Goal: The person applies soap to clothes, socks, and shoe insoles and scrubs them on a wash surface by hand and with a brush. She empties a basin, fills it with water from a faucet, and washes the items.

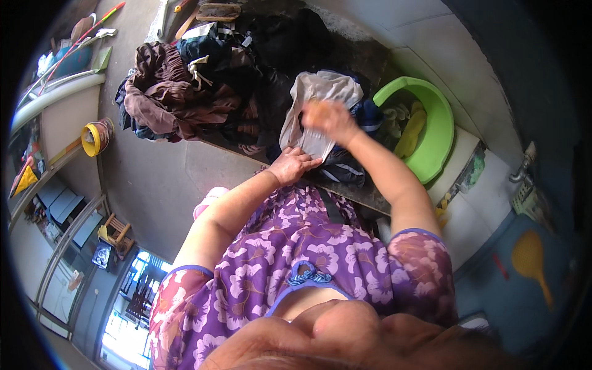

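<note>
A pale, light-grey garment [296, 97] lies spread on top of dark clothes, straight in front of me. My left hand [291, 165] rests on its near edge, fingers pressing the cloth down. My right hand [332, 121], blurred, is closed on an orange-yellow block over the middle of the garment; the block may be soap, but blur hides its exact kind. Dark blue cloth with white stripes [344, 173] shows under and beside the garment. To the right stands a green plastic basin [439, 134] with yellow cloth [410, 132] and greyish cloth in it.
A heap of brown [162, 101] and dark clothes covers the slab's left part. Behind it lies a wooden-backed brush [217, 12]. A yellow-rimmed bucket [95, 138] stands at the left. At the right are a wall tap [522, 171] and a yellow paddle-shaped thing [528, 254].
</note>
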{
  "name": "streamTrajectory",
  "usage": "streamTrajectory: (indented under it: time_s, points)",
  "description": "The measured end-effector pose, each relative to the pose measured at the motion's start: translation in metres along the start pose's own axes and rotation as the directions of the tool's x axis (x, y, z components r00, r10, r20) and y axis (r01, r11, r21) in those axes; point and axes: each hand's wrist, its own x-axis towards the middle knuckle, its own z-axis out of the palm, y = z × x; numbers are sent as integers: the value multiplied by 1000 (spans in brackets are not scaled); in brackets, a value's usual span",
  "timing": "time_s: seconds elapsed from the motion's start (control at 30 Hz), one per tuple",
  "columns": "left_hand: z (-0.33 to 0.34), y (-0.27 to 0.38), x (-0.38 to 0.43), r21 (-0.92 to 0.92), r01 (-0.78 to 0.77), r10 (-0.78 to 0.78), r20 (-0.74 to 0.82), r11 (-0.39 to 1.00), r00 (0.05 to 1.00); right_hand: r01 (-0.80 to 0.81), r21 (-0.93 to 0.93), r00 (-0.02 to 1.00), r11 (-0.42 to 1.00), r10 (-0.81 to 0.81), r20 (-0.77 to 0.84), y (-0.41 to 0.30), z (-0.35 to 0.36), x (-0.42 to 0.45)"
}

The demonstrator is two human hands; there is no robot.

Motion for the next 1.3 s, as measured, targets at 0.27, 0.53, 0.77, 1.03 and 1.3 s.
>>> streamTrajectory:
  time_s: [0.27, 0.53, 0.77, 1.03, 1.3]
  points:
    - [-38, -6, 25, -410, 199, -263, -104, 890, 959, -895, 64, 441, 441, 898, -16, 93, 14, 36]
    - [-184, -131, 118, -108, 634, -521, -682, 766, 513, -300, 708, 286, -640, 647, 707, 108, -17, 104]
    - [-235, -127, 127, 70, 705, -678, -224, 706, 700, -287, 596, 443, -750, 447, 777, 135, -22, 101]
    - [-288, -29, 69, 236, 282, -112, -548, 930, 829, -170, 929, 613, -328, 703, 360, 127, -154, 29]
    - [-109, -17, 17, 86, 101, -85, -170, 991, 982, -749, 641, 316, -167, 760, 568, 43, -135, -62]
